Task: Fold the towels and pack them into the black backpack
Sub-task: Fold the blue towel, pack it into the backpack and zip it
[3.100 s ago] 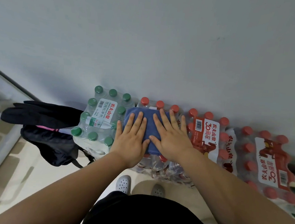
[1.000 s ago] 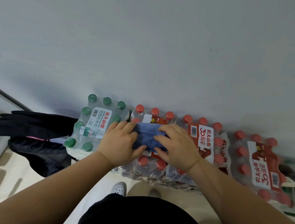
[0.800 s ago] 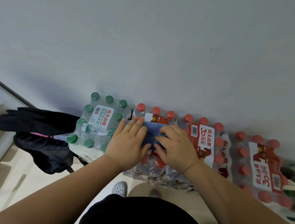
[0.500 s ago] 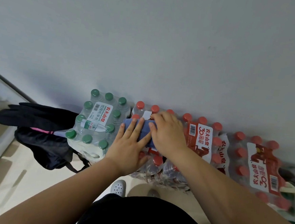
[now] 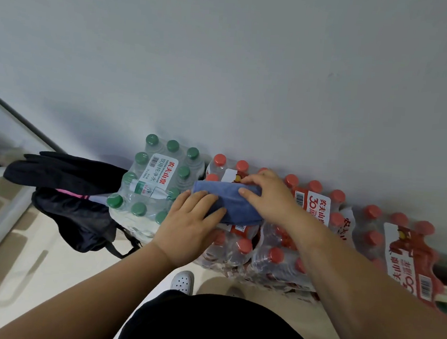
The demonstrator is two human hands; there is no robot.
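Note:
A small blue towel (image 5: 230, 200), folded into a narrow bundle, lies on top of the red-capped water bottle packs (image 5: 318, 211). My left hand (image 5: 189, 227) rests on its near left part with fingers fairly straight. My right hand (image 5: 267, 197) grips the towel's right end, fingers curled over its far edge. The black backpack (image 5: 73, 197) sits on the floor to the left, its mouth hanging open beside the green-capped pack.
A shrink-wrapped pack of green-capped bottles (image 5: 153, 180) stands between backpack and towel. More red-capped packs (image 5: 403, 250) stretch right along the grey wall (image 5: 251, 78). My white shoe (image 5: 182, 282) stands on the beige floor below.
The towel went from a flat square pressed under both palms to a narrower folded bundle. My right hand shifted to the towel's right end and curled over it; my left hand slid lower left.

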